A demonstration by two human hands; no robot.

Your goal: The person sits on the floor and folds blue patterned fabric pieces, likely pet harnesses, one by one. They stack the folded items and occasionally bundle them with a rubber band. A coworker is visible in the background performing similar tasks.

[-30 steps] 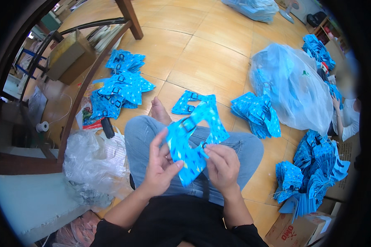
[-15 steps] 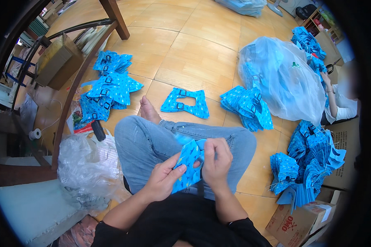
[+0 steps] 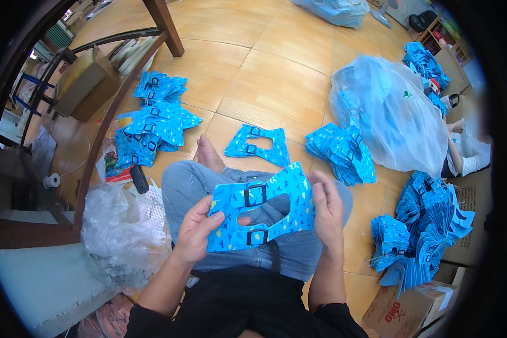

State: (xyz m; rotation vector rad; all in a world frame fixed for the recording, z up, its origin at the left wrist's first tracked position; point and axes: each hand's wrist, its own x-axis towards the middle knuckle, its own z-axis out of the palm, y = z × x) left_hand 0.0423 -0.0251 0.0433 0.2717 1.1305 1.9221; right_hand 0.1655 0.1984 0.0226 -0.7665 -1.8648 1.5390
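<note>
Above my lap is a flat blue panel [image 3: 292,188] printed with small yellow and dark-blue shapes. It has a rounded cut-out in its middle and two black buckles, one above and one below the opening. My left hand [image 3: 196,232] pinches its left edge, thumb on the front and the other fingers partly behind. Beside the right edge is my right hand [image 3: 328,211], its fingers bent and the tips blurred; whether it grips the edge is unclear. A similar blue panel [image 3: 276,147] lies flat on the floor just beyond my crossed legs.
Stacks of blue panels lie at left [image 3: 163,127], at right [image 3: 338,149] and far right [image 3: 425,214]. A clear plastic bag [image 3: 394,124] holds more. Left are a crumpled bag [image 3: 115,225], black object [image 3: 139,179] and wooden frame [image 3: 164,25]. Another person [image 3: 467,149] sits at right; a carton [image 3: 405,310] stands nearer.
The panel was folded and turned edgewise between my hands; now it is spread flat, showing both buckles and the cut-out. My left hand moved left and my right hand moved right.
</note>
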